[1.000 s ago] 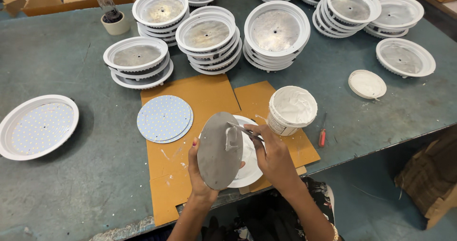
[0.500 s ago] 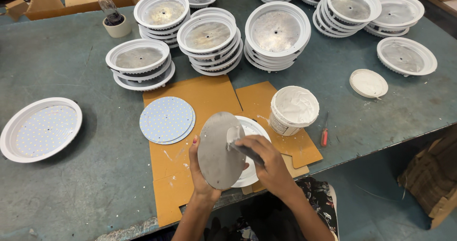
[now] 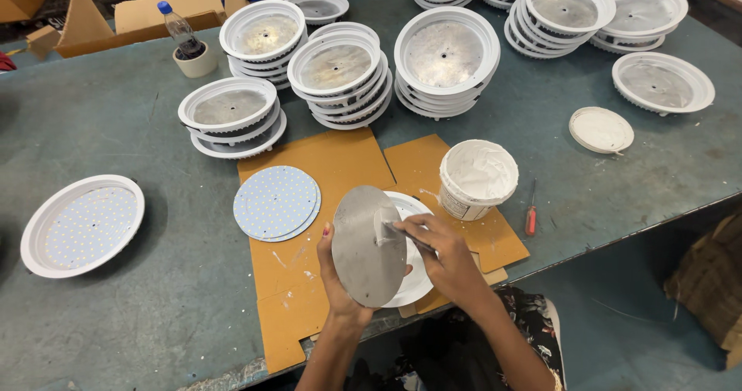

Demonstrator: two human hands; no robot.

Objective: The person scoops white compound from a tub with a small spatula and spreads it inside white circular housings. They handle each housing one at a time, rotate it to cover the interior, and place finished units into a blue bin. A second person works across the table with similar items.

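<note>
My left hand (image 3: 338, 277) holds a round grey metal disc (image 3: 365, 250) upright by its lower edge, above the cardboard sheets (image 3: 325, 167). My right hand (image 3: 444, 256) grips a thin flat tool (image 3: 408, 236) whose tip touches a smear of white paste on the disc's face. Behind the disc lies a white round plate (image 3: 413, 271). A white tub of paste (image 3: 478, 178) stands just right of it. A pile of round LED boards (image 3: 276, 202) lies to the left on the cardboard.
Several stacks of white round lamp housings (image 3: 446, 59) fill the far half of the green table. One housing with an LED board (image 3: 81, 225) sits at the left. A tub lid (image 3: 600, 130), a red screwdriver (image 3: 530, 219), a bottle in a cup (image 3: 185, 42) and another person's arm are around.
My right hand moved the tool slightly down and left across the disc, spreading paste. The left hand keeps the disc in nearly the same place.
</note>
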